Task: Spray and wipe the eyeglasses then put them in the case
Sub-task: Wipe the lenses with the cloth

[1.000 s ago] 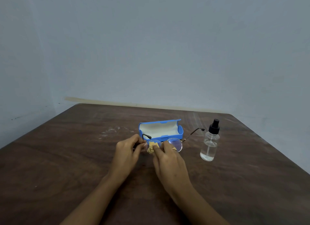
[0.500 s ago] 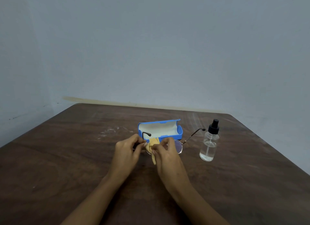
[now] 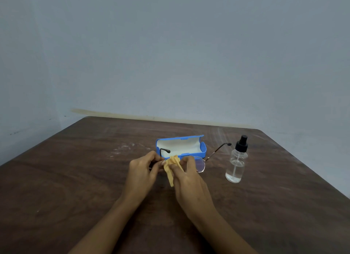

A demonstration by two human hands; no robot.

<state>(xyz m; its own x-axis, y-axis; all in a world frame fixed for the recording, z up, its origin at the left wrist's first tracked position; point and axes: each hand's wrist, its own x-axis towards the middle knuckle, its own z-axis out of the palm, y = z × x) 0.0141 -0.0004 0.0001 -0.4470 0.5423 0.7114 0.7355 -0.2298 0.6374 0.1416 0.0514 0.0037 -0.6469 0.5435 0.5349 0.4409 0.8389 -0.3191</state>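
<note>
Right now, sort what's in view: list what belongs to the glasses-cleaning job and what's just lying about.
In the job: glasses, held by the left hand; yellow cloth, pinched in the right hand; open blue case; spray bottle.
Lying about: only the table and pale smudges on it.

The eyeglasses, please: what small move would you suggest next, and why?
Probably slide the yellow cloth rightward along the eyeglasses onto the uncovered lens. The right hand pinches the cloth over one lens, the left hand grips the frame at that end, and the lens nearer the spray bottle looks bare.
</note>
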